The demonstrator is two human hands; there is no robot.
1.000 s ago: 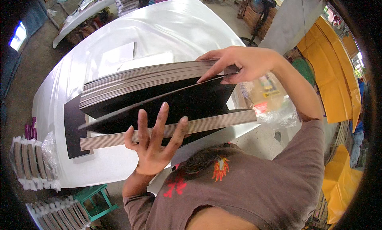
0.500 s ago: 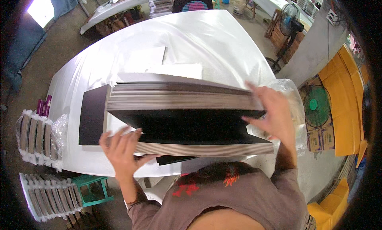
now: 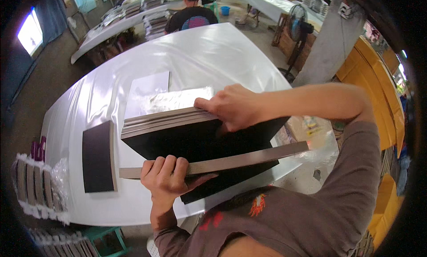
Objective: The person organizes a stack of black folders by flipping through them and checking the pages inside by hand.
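My left hand grips the near stack of black boards with grey edges, its fingers over the top edge and thumb on the near side. That stack stands on edge and slants up to the right. Behind it stands a second, larger stack of black boards, tilted. My right hand reaches across and clasps its upper edge, fingertips over the top. Below the near stack, part of another black board shows. A separate black stack lies flat to the left.
A white-covered table lies under everything. Beyond the stacks are a white sheet and a shiny clear-wrapped pack. Bundled boards stand at the left edge, above a green stool. A person sits at the far side.
My right hand has moved from the right end of the rear stack to its upper edge. The near stack's right end has risen, and the view has shifted.
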